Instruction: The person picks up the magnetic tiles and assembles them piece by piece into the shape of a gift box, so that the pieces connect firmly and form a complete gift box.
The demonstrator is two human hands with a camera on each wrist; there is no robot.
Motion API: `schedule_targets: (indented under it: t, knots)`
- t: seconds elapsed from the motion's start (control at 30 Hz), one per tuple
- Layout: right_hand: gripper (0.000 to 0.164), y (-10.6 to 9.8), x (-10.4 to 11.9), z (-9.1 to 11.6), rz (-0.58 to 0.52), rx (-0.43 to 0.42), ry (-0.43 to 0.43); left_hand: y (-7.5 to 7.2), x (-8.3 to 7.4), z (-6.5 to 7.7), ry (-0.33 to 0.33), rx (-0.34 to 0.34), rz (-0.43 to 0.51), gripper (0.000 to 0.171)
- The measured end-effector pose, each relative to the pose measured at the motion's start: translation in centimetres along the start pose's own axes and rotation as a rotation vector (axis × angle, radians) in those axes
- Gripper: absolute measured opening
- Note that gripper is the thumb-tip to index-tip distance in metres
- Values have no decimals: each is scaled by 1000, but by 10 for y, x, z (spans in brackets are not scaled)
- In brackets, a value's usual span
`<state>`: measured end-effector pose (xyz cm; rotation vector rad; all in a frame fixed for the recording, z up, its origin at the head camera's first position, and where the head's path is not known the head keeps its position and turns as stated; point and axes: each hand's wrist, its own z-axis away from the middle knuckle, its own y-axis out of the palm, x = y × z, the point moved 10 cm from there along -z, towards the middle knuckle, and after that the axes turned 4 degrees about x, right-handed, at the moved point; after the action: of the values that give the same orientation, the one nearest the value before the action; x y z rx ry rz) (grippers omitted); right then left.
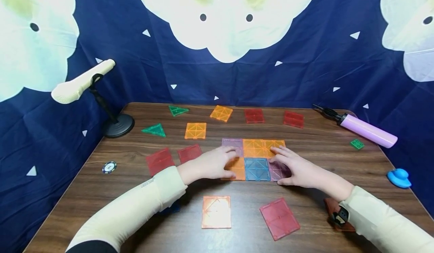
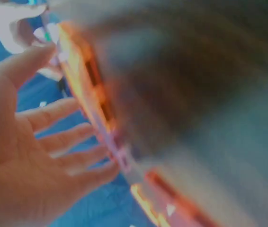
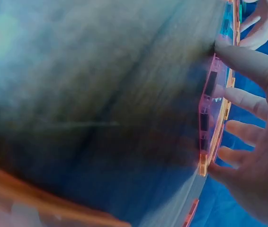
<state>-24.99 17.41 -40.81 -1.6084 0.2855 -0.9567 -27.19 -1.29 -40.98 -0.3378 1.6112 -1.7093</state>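
Magnetic tiles lie edge to edge as a two-row block in the head view. Its back row has a purple tile (image 1: 232, 144) and two orange tiles (image 1: 253, 148); its front row has an orange tile (image 1: 238, 166), a blue tile (image 1: 257, 169) and a purple tile (image 1: 276, 171). My left hand (image 1: 217, 163) rests with spread fingers at the block's left end, over the front orange and back purple tiles. At the right end my right hand (image 1: 298, 167) touches the purple tile, thumb at its front edge, fingers loosely spread. In the right wrist view that purple tile (image 3: 209, 99) shows beside the fingers.
Loose red tiles (image 1: 160, 161), orange tiles (image 1: 195, 130) and green triangles (image 1: 154, 130) lie around the block. A black stand (image 1: 116, 125) holds a cream tube at left, near a poker chip (image 1: 109, 167). At right are a purple pump (image 1: 367, 129) and a blue hat-shaped piece (image 1: 399, 178).
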Motion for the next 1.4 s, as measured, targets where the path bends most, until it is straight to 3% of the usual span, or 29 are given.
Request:
schedule_targets:
  t: [0.1,0.2,0.3,0.37,0.53,0.73,0.87,1.4]
  knots:
    - [68,5,-3,-1,-37,36,10,-14,20,15,-91,-56,-35,59]
    - [70,7,-3,0,-33,48,15,-22,47,35,-244,-90,-95,59]
    - [69,7,-3,0,-13,45,23,-20,72,56,-391,-68,-114,65]
    - [69,6,-4,0,-9,44,35,-17,82,64,-427,-48,-104,67]
    - [67,4,-4,-2,1,36,55,-12,82,68,-324,-51,-67,59]
    - [67,4,1,-7,8,17,31,-8,63,64,-154,-63,-5,54]
    - [67,4,1,-10,10,18,32,-7,49,63,-84,-74,23,54]
    - [69,5,-3,-13,19,38,44,-6,34,59,-38,-55,38,48]
